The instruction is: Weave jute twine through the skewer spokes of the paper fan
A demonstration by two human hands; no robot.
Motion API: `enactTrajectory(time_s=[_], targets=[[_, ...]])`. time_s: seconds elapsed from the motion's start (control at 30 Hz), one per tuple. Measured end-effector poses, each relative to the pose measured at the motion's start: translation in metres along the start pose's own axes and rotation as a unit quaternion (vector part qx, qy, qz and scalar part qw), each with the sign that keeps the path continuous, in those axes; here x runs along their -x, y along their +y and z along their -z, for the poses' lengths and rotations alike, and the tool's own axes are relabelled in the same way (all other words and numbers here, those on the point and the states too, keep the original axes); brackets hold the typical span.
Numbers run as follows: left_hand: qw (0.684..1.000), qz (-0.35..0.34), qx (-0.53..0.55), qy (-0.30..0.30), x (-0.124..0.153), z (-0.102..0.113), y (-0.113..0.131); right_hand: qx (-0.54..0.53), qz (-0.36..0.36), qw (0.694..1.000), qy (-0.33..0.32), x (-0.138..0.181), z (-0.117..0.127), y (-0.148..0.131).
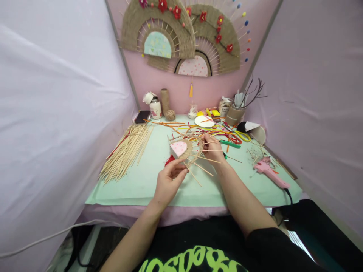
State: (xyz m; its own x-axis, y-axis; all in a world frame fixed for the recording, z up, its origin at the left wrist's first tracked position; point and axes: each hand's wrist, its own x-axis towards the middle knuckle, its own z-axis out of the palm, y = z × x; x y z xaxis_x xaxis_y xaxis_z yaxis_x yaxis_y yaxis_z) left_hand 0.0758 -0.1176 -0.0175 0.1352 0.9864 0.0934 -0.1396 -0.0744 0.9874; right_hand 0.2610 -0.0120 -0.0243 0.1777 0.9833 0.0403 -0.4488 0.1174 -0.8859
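A small half-round fan frame of thin wooden sticks and twine (187,152) is held above the table, tilted, its sticks pointing right and toward me. At its core sits a pink half-disc (179,148) with red spots. My left hand (171,179) grips the near lower edge, thumb and fingers closed around it. On the far right side, my right hand (212,149) pinches the twine and sticks; some of its fingers are behind the frame. A red fuzzy piece (169,160) shows beside the frame's left edge.
A pile of wooden sticks (127,151) lies left. A pink glue gun (271,173) with a cord lies right. Green-handled pliers (231,144), scissors and colored pipe cleaners (181,127) lie behind. Along the back stand a jar (155,108), a twine ball (169,115) and a twig pot (235,114).
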Motion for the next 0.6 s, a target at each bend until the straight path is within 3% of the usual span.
enactTrajectory(time_s=[0.6], targets=[[0.999,0.007,0.006,0.04,-0.0029,-0.0077,-0.0045,0.006,-0.004,1.0,0.013,0.0002,-0.0014,0.0006]])
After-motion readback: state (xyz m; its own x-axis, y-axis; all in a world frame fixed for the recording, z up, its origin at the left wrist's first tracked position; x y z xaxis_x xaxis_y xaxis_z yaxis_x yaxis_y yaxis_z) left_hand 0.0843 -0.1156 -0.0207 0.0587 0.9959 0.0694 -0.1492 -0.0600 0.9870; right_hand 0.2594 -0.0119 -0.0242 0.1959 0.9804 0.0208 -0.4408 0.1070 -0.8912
